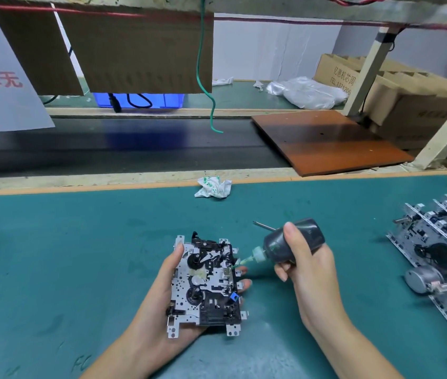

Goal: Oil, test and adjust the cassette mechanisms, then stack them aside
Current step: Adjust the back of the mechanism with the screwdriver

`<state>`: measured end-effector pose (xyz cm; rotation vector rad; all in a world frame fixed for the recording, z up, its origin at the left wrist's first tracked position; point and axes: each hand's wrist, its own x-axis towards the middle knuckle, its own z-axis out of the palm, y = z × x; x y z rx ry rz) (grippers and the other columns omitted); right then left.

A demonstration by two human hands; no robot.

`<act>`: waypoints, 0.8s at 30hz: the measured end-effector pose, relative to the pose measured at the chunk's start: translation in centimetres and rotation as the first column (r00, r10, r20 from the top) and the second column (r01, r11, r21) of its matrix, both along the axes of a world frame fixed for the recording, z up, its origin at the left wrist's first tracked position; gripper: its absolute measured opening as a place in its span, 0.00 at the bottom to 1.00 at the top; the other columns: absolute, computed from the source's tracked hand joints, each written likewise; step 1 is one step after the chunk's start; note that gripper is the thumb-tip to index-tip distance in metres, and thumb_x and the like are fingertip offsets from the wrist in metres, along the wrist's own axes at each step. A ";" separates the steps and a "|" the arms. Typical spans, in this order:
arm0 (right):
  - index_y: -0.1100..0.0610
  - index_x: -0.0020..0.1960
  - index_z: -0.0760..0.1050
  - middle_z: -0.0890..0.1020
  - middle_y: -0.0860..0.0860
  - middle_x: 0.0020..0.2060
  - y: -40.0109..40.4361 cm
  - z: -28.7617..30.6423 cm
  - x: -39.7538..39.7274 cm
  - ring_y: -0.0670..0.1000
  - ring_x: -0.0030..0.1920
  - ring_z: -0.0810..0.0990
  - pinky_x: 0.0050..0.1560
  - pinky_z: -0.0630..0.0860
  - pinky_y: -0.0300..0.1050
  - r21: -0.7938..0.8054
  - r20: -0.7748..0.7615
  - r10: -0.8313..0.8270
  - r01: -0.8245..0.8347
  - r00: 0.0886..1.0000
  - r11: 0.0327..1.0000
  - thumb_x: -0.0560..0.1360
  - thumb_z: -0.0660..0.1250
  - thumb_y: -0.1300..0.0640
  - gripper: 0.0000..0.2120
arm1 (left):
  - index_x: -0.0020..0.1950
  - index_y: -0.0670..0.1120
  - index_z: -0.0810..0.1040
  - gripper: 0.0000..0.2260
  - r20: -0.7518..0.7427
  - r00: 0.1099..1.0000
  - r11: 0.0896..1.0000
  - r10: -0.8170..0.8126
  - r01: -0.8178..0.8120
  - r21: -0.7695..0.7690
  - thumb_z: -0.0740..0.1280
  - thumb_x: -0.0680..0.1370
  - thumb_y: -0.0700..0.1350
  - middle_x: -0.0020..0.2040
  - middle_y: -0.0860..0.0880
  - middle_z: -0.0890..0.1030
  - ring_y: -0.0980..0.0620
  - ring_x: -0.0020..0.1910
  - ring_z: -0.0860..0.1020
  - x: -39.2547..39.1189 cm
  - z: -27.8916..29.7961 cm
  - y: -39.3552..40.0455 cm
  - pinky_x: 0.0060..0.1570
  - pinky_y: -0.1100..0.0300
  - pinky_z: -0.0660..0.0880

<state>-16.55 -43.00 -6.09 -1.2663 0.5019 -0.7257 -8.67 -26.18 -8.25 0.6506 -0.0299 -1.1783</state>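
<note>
Left hand [162, 302] cradles the cassette mechanism [206, 285]; right hand [307, 269] grips the oil bottle [288, 246] (nozzle seemingly touching it).

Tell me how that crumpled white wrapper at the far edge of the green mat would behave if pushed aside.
The crumpled wrapper looks like thin printed film or paper, so it is probably very light and would slide or tumble on the green mat at a nudge. Its creased folds suggest it is floppy and would squash when pinched. Nothing suggests it is fragile.

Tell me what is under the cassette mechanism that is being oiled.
The left hand is under the cassette mechanism: its palm supports it, thumb on the left edge, fingertips showing at the right. The palm's middle and the green mat below are covered.
</note>
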 end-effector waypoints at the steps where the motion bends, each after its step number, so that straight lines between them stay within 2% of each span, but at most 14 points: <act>1: 0.57 0.32 0.68 0.70 0.48 0.25 0.0 0.0 0.0 0.47 0.23 0.64 0.21 0.63 0.36 -0.005 0.007 -0.002 0.002 1.000 1.000 0.70 0.67 0.50 0.14 | 0.62 0.42 0.79 0.29 0.002 1.000 1.000 0.001 -0.001 -0.002 0.66 0.69 0.61 0.65 0.36 0.75 0.35 0.63 0.75 0.0 0.0 0.0 0.59 0.40 0.74; 5: 0.58 0.33 0.68 0.70 0.47 0.24 0.0 0.0 0.0 0.46 0.23 0.64 0.21 0.63 0.36 -0.016 0.002 -0.001 0.001 1.000 1.000 0.70 0.66 0.50 0.14 | 0.62 0.41 0.79 0.30 -0.008 1.000 1.000 -0.003 0.003 -0.002 0.67 0.69 0.61 0.64 0.36 0.76 0.36 0.61 0.76 -0.1 0.1 0.0 0.55 0.42 0.77; 7: 0.58 0.33 0.68 0.70 0.48 0.24 0.0 -0.1 0.1 0.47 0.23 0.64 0.21 0.64 0.36 -0.024 -0.005 0.001 -0.001 1.000 1.000 0.70 0.66 0.50 0.14 | 0.62 0.41 0.79 0.30 -0.013 1.000 1.000 -0.008 0.008 -0.008 0.71 0.69 0.61 0.64 0.35 0.76 0.36 0.61 0.77 -0.1 0.2 0.0 0.55 0.41 0.77; 9: 0.58 0.33 0.68 0.70 0.48 0.24 0.0 -0.1 0.1 0.46 0.23 0.64 0.21 0.64 0.35 -0.028 -0.005 0.000 0.000 1.000 1.000 0.70 0.66 0.50 0.14 | 0.63 0.40 0.78 0.33 -0.008 1.000 0.999 -0.019 0.019 -0.032 0.77 0.64 0.58 0.64 0.35 0.75 0.35 0.61 0.76 -0.1 0.3 0.0 0.56 0.40 0.76; 11: 0.57 0.33 0.68 0.70 0.48 0.25 0.0 -0.2 0.1 0.46 0.23 0.64 0.21 0.63 0.35 -0.027 -0.005 -0.001 0.001 1.000 1.000 0.70 0.66 0.50 0.13 | 0.63 0.40 0.78 0.36 -0.002 1.000 0.998 -0.025 0.025 -0.055 0.79 0.61 0.57 0.65 0.35 0.75 0.35 0.61 0.76 0.0 0.4 -0.1 0.59 0.40 0.74; 17: 0.57 0.34 0.69 0.71 0.50 0.26 0.0 -0.4 0.1 0.47 0.23 0.65 0.22 0.64 0.36 -0.006 -0.004 0.001 -0.001 1.000 1.000 0.69 0.66 0.49 0.13 | 0.64 0.41 0.77 0.33 0.000 0.999 0.997 -0.044 0.044 -0.070 0.75 0.65 0.59 0.66 0.36 0.74 0.35 0.63 0.75 0.2 0.0 -0.1 0.60 0.41 0.73; 22: 0.58 0.36 0.71 0.75 0.49 0.27 0.0 -0.5 0.1 0.47 0.23 0.67 0.23 0.66 0.36 -0.016 -0.002 0.018 -0.018 1.000 1.000 0.69 0.67 0.49 0.13 | 0.63 0.41 0.78 0.35 0.006 0.999 0.997 -0.046 0.046 -0.067 0.79 0.62 0.57 0.65 0.35 0.75 0.36 0.63 0.75 0.2 0.1 0.0 0.61 0.41 0.73; 24: 0.60 0.37 0.74 0.78 0.51 0.28 0.0 -0.2 0.1 0.48 0.23 0.70 0.24 0.69 0.37 -0.001 -0.004 0.034 -0.034 0.999 0.999 0.67 0.72 0.50 0.14 | 0.63 0.41 0.78 0.36 0.002 0.999 0.997 -0.048 0.048 -0.065 0.80 0.61 0.57 0.65 0.35 0.75 0.36 0.62 0.75 0.1 0.2 0.1 0.60 0.41 0.74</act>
